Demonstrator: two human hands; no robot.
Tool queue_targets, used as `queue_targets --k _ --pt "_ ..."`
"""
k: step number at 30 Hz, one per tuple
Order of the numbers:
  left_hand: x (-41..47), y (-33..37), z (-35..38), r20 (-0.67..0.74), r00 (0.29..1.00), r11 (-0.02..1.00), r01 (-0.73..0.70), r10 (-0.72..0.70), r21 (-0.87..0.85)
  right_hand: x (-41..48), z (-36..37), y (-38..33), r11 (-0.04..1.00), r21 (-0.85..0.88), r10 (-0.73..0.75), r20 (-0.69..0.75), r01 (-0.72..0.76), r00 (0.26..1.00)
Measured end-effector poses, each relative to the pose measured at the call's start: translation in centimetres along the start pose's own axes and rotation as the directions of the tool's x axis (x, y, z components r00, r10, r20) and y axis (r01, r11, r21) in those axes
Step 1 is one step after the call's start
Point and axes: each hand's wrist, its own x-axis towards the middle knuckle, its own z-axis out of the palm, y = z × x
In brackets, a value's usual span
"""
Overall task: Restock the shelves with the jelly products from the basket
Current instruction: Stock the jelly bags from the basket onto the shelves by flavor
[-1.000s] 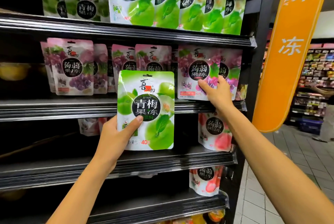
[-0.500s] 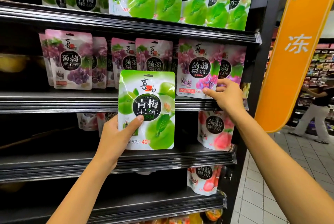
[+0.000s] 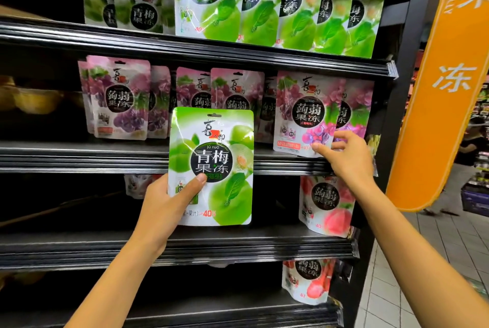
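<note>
My left hand [image 3: 164, 203] grips a green plum jelly pouch [image 3: 219, 153] by its lower left corner, thumb on the front, and holds it upright in front of the shelves. My right hand [image 3: 346, 161] pinches the bottom right corner of a purple grape jelly pouch [image 3: 304, 113] standing at the front of the middle shelf [image 3: 79, 158]. More green plum pouches [image 3: 217, 2] stand in a row on the top shelf. No basket is in view.
Other purple pouches [image 3: 119, 100] line the middle shelf to the left. Pink peach pouches [image 3: 325, 203] stand on the lower shelf at right, with a red pouch [image 3: 307, 282] below. An orange sign [image 3: 444, 84] hangs at the shelf's right end, with a tiled aisle beyond.
My right hand slid from the face of the purple pouch down to its bottom right corner. The left hand kept the green pouch steady.
</note>
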Motion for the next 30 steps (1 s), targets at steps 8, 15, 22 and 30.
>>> queue_targets --k 8,15,22,30 --pt "0.2 1.8 -1.4 0.019 0.999 0.999 -0.028 0.028 0.018 -1.9 0.0 -2.2 0.997 -0.043 -0.066 -0.166 0.06 0.984" --pt "3.7 6.4 -2.8 0.052 0.989 0.99 -0.139 0.138 0.018 -5.8 0.8 -12.8 0.793 0.607 -0.213 0.349 -0.047 0.913" --pt "9.2 12.2 -3.9 0.08 0.951 0.948 -0.306 0.3 0.083 -6.1 3.5 -22.3 0.71 0.703 -0.317 0.356 -0.029 0.879" --pt "16.0 19.2 -5.3 -0.052 0.84 0.777 -0.475 0.541 0.413 -0.3 5.0 -30.7 0.711 0.7 -0.216 0.133 0.062 0.967"
